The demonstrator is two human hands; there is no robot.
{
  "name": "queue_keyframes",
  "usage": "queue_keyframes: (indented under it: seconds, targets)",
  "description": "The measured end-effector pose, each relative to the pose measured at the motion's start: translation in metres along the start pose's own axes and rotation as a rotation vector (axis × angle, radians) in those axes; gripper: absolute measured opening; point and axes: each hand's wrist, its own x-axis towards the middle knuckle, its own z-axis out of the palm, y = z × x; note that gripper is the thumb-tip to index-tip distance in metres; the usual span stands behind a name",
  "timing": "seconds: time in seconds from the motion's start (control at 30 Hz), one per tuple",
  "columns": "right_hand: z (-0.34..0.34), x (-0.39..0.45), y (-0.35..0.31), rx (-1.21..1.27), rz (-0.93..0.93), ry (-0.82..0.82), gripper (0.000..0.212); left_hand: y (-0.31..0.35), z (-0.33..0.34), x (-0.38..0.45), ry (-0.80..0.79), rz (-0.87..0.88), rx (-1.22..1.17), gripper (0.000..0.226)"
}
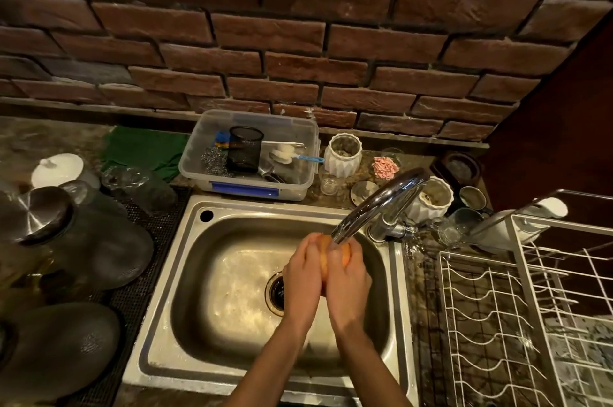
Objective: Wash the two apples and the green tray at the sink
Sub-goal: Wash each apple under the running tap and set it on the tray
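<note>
Both hands are working over the sink (185,274), forearms coming in from six o'clock. The left hand (303,277) and the right hand (348,277) are pressing together around one apple (326,257), fingers (311,245) curling closed over it so only an orange-yellow strip is showing between them. The apple is sitting right under the tap (381,200) spout, above the drain (277,290); water is probably running, though the stream itself is hard to make out. A second apple and the tray are not visible.

At three o'clock a white wire rack (497,323) is standing on the bench (33,137). At nine o'clock dark upturned bowls (59,347) and a steel lid (36,210) are resting on a mesh mat (142,290).

Further back, at twelve o'clock, a clear tub (248,154) is holding a black mesh cup (245,149), a steel scourer (214,161) and a brush (292,154). A green cloth (142,147) is lying at its left, a white ribbed jar (343,154) at its right. A brick wall (298,41) is rising behind.
</note>
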Motion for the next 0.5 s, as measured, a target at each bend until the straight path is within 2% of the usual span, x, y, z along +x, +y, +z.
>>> queue_keyframes:
  seconds: [0.07,0.17,0.23,0.3,0.4,0.5]
  targets:
    - [0.001,-0.007,0.001,-0.1,-0.072,0.001,0.055,0.006,0.002,0.004,-0.047,-0.141,-0.153,0.027]
    - [0.0,-0.016,0.009,-0.058,-0.103,-0.009,0.047,0.013,-0.002,0.009,-0.065,-0.424,-0.325,0.038]
    - [-0.004,-0.02,0.019,-0.105,-0.215,0.004,0.05,0.01,-0.005,0.013,-0.098,-0.593,-0.492,0.048]
    - [-0.007,-0.021,0.031,-0.175,-0.336,0.006,0.056,0.002,-0.01,0.014,-0.138,-0.683,-0.607,0.06]
    - [-0.011,-0.016,0.033,-0.308,-0.456,-0.044,0.056,-0.005,-0.013,0.013,-0.205,-0.676,-0.637,0.062]
    - [-0.014,-0.001,0.025,-0.421,-0.408,-0.111,0.059,-0.006,-0.006,0.014,-0.161,-0.42,-0.439,0.05]
